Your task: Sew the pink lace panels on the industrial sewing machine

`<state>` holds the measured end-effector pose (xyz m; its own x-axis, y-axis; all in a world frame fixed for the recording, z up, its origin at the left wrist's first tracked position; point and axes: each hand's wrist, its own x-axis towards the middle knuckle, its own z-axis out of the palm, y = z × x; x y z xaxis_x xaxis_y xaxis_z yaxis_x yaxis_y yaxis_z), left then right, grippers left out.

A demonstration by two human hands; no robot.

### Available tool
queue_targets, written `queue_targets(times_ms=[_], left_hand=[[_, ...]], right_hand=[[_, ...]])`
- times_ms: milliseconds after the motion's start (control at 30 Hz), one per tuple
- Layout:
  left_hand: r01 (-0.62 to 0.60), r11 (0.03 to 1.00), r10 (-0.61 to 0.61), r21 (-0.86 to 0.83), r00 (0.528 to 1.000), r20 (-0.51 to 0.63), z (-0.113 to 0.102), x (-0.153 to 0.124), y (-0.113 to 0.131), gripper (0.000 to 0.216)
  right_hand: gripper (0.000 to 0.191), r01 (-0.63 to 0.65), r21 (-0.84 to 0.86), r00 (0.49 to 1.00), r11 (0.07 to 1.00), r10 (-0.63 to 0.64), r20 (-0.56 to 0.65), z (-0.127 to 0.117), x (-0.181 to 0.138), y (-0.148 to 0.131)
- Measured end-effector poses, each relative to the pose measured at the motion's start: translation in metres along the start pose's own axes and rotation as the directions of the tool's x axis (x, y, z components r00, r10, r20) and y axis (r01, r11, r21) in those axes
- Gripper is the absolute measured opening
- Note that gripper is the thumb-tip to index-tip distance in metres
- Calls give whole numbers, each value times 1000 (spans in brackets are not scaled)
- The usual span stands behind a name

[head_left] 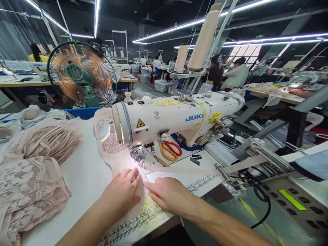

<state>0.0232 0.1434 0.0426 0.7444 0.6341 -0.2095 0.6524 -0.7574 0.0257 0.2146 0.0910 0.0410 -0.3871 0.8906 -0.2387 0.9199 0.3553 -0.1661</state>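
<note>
A pale pink lace-and-mesh fabric piece (118,165) lies on the sewing machine bed, its front part under the lit needle area. My left hand (125,188) presses on this fabric, fingers bent and close together. To its right, my right hand (170,194) holds the fabric's edge between index finger and thumb, the other fingers curled. The white JUKI sewing machine (166,119) stands just beyond both hands. From the right, a pale elastic band (184,169) runs across the bed toward the needle. The presser foot (138,153) partly hides the stitching spot.
Red and orange-handled scissors (170,150), a wooden-handled tool (161,161) and a dark blade (196,156) lie right of the needle. Stacked lace pieces (33,184) cover the left side. A fan (82,75) stands behind; a control panel (292,201) sits at right. People work farther back.
</note>
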Motion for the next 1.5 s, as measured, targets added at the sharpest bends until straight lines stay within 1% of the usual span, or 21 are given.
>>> queue_targets(times_ms=[67,133,300,367,467,533,600,667,767,867,933,1033,1133,1267,1500], left_hand=[[18,1000,-18,-18,1000,14,-3,-1,-4,58],[24,999,-24,-31,1000,-1,-4,-1,-10,56],[-2,1000,0,-24,997,-76,1,0,-26,44],[-15,1000,14,-8,994,-110,4,0,-31,41],[-39,999,42,26,986,-159,6,2,-37,34],[-66,997,71,36,980,-186,8,3,-39,30],[-103,994,108,31,971,-213,10,4,-41,32],[-141,990,141,19,962,-233,13,4,-44,39],[-170,985,166,5,956,-242,16,5,-47,46],[-167,986,165,12,956,-241,16,6,-48,51],[-159,987,156,8,956,-249,13,6,-48,49],[-144,989,128,-41,953,-273,9,5,-47,32],[-118,989,93,-87,963,-254,5,5,-48,20],[-92,993,72,-72,968,-239,5,8,-54,22],[-84,996,80,0,956,-281,12,11,-60,25]], right_hand=[[36,6,-13,1000,1000,-5,11,-1,-2,0],[38,8,-24,1000,1000,-7,16,-3,-1,-1],[41,11,-49,1000,999,-10,26,-6,8,-1],[42,17,-50,1000,999,-16,12,-6,11,-1],[42,15,-44,1000,999,-16,-14,-8,17,-3],[43,-3,-41,1000,999,3,-4,-9,21,-4],[45,-9,-33,1000,999,9,-3,-10,26,-4],[43,-2,-27,999,1000,2,-33,-11,30,-4],[41,-5,-38,999,999,3,-49,-14,36,-5],[45,-21,-68,999,997,19,-36,-17,41,-8],[48,-33,-83,999,996,30,-28,-19,44,-11],[50,-70,-99,998,993,69,-10,-21,49,-15],[48,-103,-105,995,989,101,-24,-21,54,-18],[49,-122,-100,992,988,119,-34,-20,61,-21],[49,-145,-108,988,984,137,-76,-11,60,-22]])
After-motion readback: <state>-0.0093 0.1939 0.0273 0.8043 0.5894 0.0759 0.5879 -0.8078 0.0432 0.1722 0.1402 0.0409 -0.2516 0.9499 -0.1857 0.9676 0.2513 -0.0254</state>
